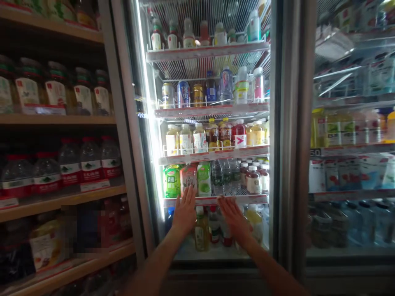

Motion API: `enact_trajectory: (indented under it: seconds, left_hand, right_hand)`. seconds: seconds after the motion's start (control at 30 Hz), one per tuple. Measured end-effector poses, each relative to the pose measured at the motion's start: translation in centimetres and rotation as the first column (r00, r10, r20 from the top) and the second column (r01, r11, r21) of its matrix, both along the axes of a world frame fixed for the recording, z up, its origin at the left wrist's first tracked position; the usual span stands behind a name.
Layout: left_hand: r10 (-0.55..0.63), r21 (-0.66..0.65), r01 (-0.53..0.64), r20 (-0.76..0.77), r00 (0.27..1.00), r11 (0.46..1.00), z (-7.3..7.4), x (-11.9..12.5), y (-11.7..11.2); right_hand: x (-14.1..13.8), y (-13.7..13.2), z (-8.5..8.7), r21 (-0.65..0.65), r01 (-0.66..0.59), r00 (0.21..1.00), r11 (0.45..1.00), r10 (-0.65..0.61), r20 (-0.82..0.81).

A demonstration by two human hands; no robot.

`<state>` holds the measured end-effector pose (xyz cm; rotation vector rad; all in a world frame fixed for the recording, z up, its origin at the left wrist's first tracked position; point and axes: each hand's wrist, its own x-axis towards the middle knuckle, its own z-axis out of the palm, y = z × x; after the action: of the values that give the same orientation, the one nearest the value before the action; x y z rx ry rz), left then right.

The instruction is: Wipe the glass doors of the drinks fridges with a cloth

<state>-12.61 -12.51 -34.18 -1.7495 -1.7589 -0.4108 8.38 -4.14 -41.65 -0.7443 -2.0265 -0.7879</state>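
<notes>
Both my arms stretch toward a lit drinks fridge with wire shelves. My left hand (185, 211) is open, fingers extended and holding nothing, in front of the edge of the second-lowest shelf (210, 200). Just above its fingertips stands a pink drink carton (187, 174), between a green carton (172, 181) and a lighter green one (203, 179). Flat and open, my right hand (233, 216) is empty before the same shelf edge, below several clear water bottles (226, 176). Whether either hand touches the shelf I cannot tell. Between my hands, lower down, a yellowish bottle (201, 232) shows.
On the left, wooden shelves (61, 119) carry jars and red-capped water bottles (70, 160). A metal door frame (293, 123) stands on the right, with another fridge section of bottles and pouches (350, 174) beyond it. A bright light strip (148, 102) runs down the fridge's left side.
</notes>
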Motion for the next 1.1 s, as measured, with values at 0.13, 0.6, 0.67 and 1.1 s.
enact_trajectory:
  seconds: [0.13, 0.6, 0.67, 1.1]
  left_hand:
    - [-0.011, -0.013, 0.011, -0.005, 1.0, 1.0, -0.1, -0.3, -0.1]
    - [-0.007, -0.023, 0.008, 0.03, 1.0, 1.0, 0.0, -0.2, -0.2]
    - [0.015, -0.021, -0.013, 0.064, 0.998, 1.0, -0.1, 0.1, -0.2]
    - [-0.017, -0.018, 0.019, 0.08, 0.997, 1.0, -0.1, 0.0, -0.1]
  right_hand:
    - [2.3, 1.9, 2.0, 0.048, 0.166, 0.909, 0.985, -0.133, -0.395]
    - [2.8, 2.9, 5.5, 0.108, 0.168, 0.842, 0.98, -0.086, -0.533]
    - [1.6, 2.1, 5.1, 0.084, 0.126, 0.904, 0.988, -0.079, -0.421]
    - [7.4, 5.8, 8.6, 0.097, 0.231, 0.731, 0.968, -0.107, -0.674]
